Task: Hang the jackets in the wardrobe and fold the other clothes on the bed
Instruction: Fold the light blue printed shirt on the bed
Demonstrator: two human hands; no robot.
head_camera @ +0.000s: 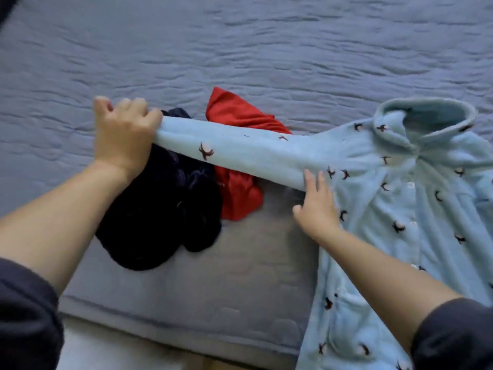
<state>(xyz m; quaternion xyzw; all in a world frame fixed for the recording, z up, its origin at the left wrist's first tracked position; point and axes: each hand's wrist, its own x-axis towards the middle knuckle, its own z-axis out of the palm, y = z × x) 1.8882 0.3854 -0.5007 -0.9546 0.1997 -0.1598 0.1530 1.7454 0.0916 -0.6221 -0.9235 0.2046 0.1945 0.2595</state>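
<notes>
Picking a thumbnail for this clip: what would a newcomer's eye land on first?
The pale blue fleece top, spread at the right of the grey-blue bed, its sleeve stretched leftward by the left hand gripping the cuff. The right hand rests flat where sleeve meets body. Beneath the sleeve, a red garment and a dark garment lie crumpled.

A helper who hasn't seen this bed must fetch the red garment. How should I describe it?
On the grey-blue bed, look near its front edge, left of the pale blue fleece top spread there. Two crumpled heaps lie under that top's stretched sleeve; the red garment is the one nearer the top, bright red beside the dark navy heap.
</notes>
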